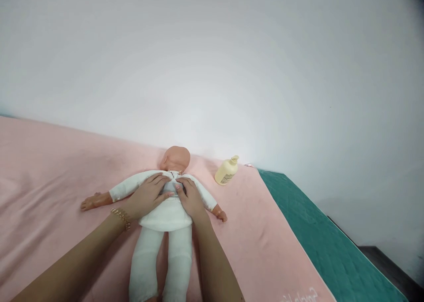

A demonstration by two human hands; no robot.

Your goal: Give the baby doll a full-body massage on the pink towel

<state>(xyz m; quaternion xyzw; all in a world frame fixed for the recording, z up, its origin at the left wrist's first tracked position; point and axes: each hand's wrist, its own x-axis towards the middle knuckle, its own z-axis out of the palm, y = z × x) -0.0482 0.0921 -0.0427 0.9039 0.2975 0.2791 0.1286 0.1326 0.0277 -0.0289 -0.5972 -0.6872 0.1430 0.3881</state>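
Note:
A baby doll in white clothes lies face down or with its head turned away, arms spread to both sides. My left hand, with a gold bracelet at the wrist, rests flat on the left of the doll's upper body. On the right side of it lies my right hand, fingers stretched out. Between the two hands shows a greyish patch on the doll's torso. Neither hand grips anything. The doll's feet are cut off by the lower edge of the view.
A pale yellow pump bottle stands to the right of the doll's head. Pink cloth lies under the doll, with a green quilted surface beyond its right edge. A white wall rises behind.

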